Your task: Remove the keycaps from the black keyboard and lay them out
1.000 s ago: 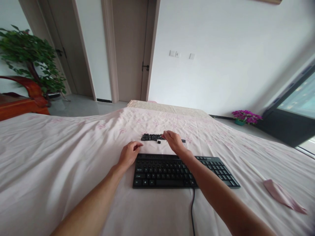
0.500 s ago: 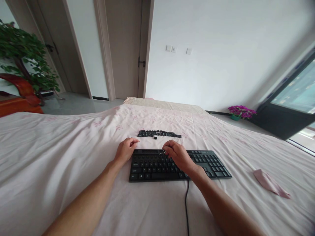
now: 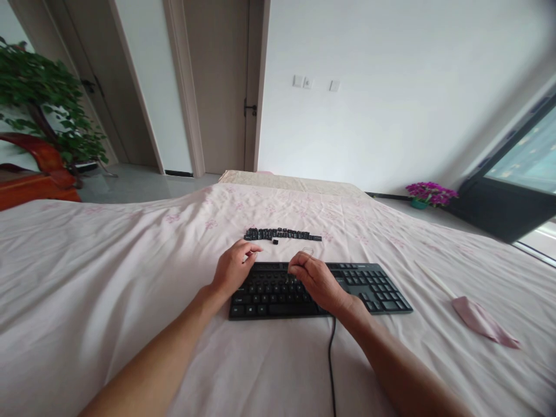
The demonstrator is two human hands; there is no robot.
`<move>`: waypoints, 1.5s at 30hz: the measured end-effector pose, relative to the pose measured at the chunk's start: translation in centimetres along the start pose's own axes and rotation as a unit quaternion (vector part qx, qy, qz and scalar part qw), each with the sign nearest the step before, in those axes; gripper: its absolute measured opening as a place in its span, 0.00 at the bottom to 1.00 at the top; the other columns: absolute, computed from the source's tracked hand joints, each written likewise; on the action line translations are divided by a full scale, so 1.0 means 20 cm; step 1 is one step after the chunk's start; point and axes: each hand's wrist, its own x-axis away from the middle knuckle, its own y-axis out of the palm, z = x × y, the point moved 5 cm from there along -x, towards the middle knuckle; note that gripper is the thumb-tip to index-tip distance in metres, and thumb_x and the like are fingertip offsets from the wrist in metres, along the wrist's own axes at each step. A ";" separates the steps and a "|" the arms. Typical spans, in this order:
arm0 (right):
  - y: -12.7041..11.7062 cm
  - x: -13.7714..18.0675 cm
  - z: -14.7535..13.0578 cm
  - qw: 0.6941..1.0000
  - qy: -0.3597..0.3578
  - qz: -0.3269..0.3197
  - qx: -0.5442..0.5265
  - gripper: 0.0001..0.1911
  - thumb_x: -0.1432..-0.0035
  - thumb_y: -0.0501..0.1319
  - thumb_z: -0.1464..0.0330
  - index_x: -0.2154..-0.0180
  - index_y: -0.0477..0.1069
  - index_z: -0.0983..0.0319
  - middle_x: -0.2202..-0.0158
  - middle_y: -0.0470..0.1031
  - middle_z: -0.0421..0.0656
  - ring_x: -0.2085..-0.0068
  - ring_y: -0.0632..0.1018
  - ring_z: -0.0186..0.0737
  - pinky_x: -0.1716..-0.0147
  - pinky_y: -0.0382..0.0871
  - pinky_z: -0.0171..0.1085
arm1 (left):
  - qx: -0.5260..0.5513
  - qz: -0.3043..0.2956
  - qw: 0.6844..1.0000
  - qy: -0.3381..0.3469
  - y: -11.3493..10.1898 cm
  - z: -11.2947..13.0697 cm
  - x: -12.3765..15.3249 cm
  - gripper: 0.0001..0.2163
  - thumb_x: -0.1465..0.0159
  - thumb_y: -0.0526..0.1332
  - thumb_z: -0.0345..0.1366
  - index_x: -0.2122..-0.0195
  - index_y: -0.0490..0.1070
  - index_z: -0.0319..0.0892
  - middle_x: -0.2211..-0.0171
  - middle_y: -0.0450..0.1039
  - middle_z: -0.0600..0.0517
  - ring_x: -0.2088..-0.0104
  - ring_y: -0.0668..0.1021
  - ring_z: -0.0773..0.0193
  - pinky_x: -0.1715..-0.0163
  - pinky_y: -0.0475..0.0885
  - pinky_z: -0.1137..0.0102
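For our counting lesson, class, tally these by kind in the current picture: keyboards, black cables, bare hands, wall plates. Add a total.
Keyboards: 1
Black cables: 1
Bare hands (left hand, right hand): 2
Wall plates: 3
Total: 7

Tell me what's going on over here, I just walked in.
A person has both hands at a black keyboard on a pale flowered sheet. The right hand, over the keys, pinches a thin wire tool; its working end is too small to make out. The left hand is at the keyboard's far left corner, with nothing visible in it. Beyond the keyboard lies a row of loose black keycaps, with a single keycap apart on the near side.
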 end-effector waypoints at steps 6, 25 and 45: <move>0.02 0.01 0.01 0.999 -0.035 0.007 -0.016 0.07 0.36 0.53 0.68 0.67 0.66 0.60 0.68 0.69 0.41 0.64 0.71 0.37 0.61 0.65 0.37 | 0.032 -0.146 0.988 0.044 0.13 0.21 0.05 0.11 0.41 0.58 0.29 0.60 0.75 0.48 0.62 0.73 0.53 0.62 0.75 0.64 0.62 0.68 0.73; 0.03 0.08 0.06 0.982 -0.104 0.117 -0.110 0.10 0.34 0.49 0.66 0.68 0.63 0.59 0.69 0.68 0.42 0.67 0.71 0.38 0.64 0.68 0.39 | 0.050 -0.193 0.978 0.062 0.30 0.25 0.04 0.09 0.38 0.59 0.43 0.66 0.75 0.46 0.69 0.72 0.55 0.66 0.74 0.64 0.66 0.65 0.73; 0.06 0.05 0.09 0.990 -0.071 0.070 -0.102 0.13 0.34 0.50 0.64 0.70 0.64 0.60 0.70 0.67 0.42 0.67 0.70 0.37 0.63 0.67 0.38 | 0.082 -0.218 0.971 0.058 0.28 0.23 0.05 0.18 0.46 0.54 0.21 0.60 0.74 0.47 0.58 0.72 0.52 0.56 0.73 0.62 0.56 0.69 0.69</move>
